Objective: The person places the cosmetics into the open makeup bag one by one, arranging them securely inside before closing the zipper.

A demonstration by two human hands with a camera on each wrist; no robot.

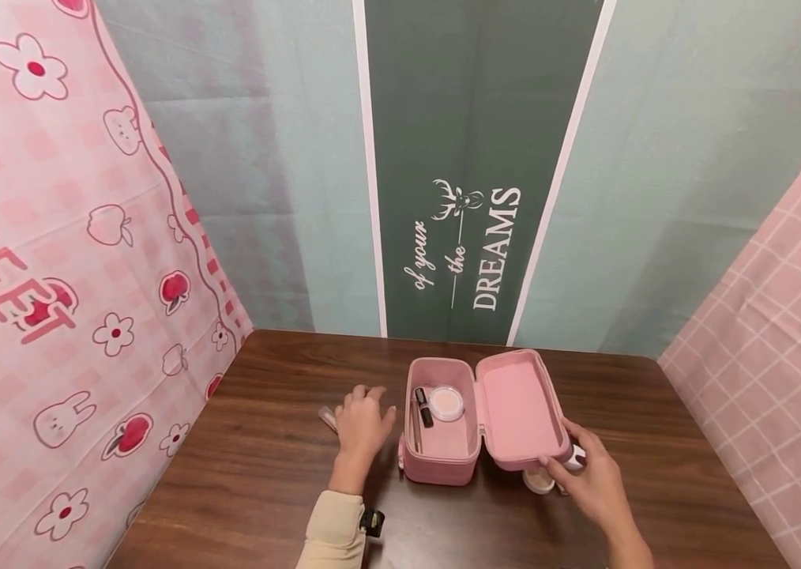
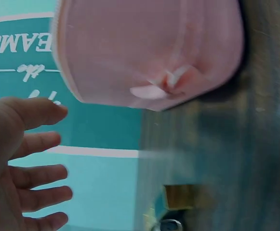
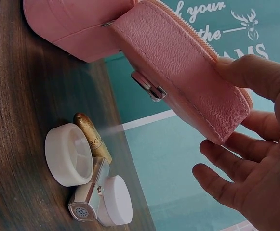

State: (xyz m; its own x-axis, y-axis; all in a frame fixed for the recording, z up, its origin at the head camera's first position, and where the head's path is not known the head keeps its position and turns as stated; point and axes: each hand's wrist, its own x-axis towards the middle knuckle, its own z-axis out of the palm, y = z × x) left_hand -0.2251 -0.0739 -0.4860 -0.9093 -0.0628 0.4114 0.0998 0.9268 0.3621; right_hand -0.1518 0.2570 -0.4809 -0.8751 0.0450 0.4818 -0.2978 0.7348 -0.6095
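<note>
A pink zip-up makeup case stands on the table with its lid swung out to the right. Inside lie a round powder compact, a short black tube and a thin pencil-like stick. My right hand holds the lid at its outer corner, thumb on the rim and fingers around the outer side. Left of the case, my left hand hovers with spread fingers and nothing in them. Just beyond it is a small tube-like item, partly hidden by the hand.
Under and beside the lid are a white round container, a gold tube, a clear bottle and a white jar. A wooden table carries everything, with printed cloths hanging behind and at both sides.
</note>
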